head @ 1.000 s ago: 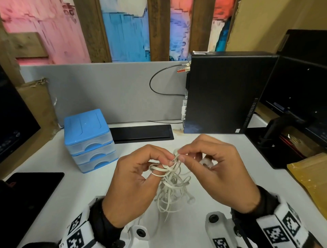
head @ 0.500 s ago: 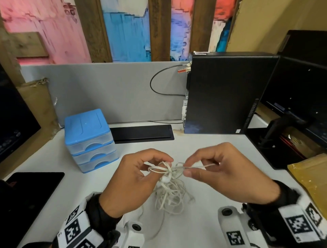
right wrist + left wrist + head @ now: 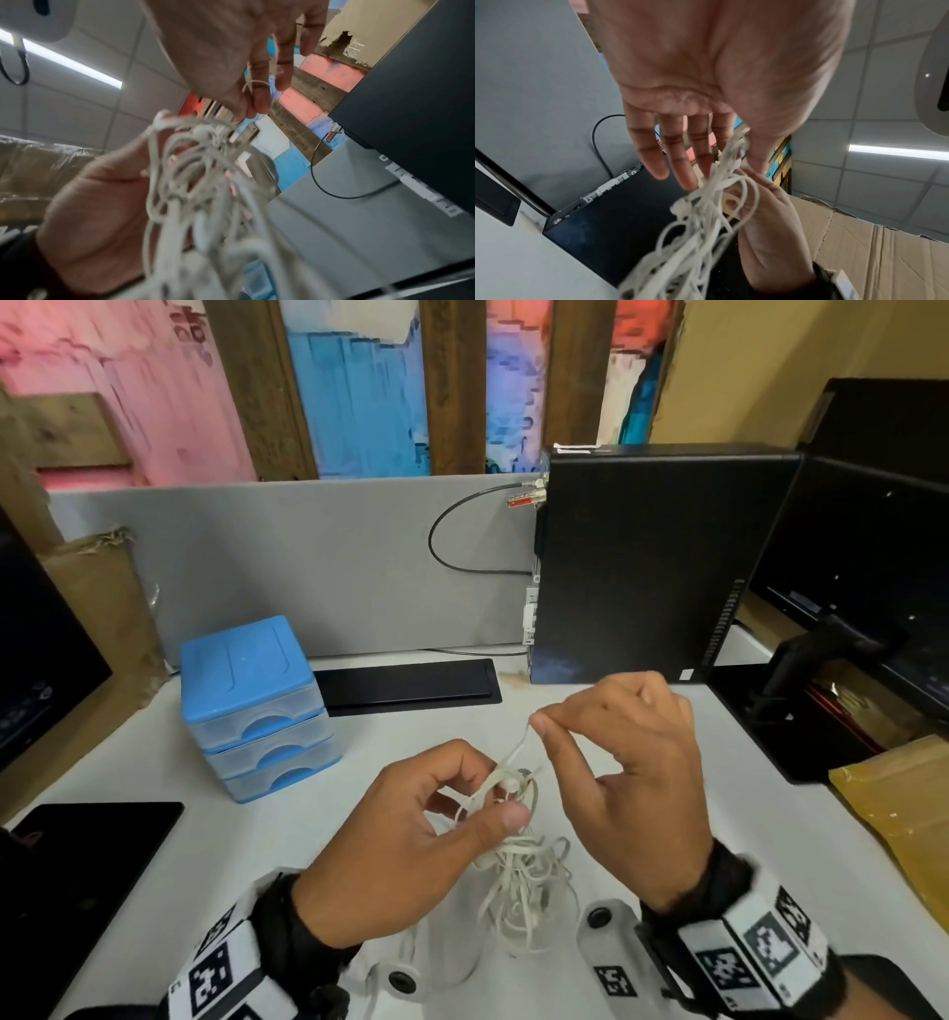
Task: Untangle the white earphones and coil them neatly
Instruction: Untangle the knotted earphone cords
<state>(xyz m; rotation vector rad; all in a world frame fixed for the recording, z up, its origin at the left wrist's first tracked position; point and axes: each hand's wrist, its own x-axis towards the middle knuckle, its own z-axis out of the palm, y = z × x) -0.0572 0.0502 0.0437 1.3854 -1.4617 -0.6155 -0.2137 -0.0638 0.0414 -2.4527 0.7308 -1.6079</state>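
Two hands work a tangled bundle of white earphones above a white desk.

The left hand (image 3: pixel 411 845) holds the knotted white earphones (image 3: pixel 518 865) between its thumb and curled fingers, and the loose loops hang from it down toward the white desk (image 3: pixel 154 814). The right hand (image 3: pixel 626 783) is raised just beside and above the left, with thumb and forefinger pinching a single strand that runs taut up out of the tangle; its other fingers are loosely bent. An earbud shows in the top of the knot near the left thumb. A blue-topped mini drawer unit (image 3: pixel 251 706) stands well to the left, and a black computer case (image 3: pixel 652 562) stands behind the hands against the grey partition (image 3: pixel 308 557).
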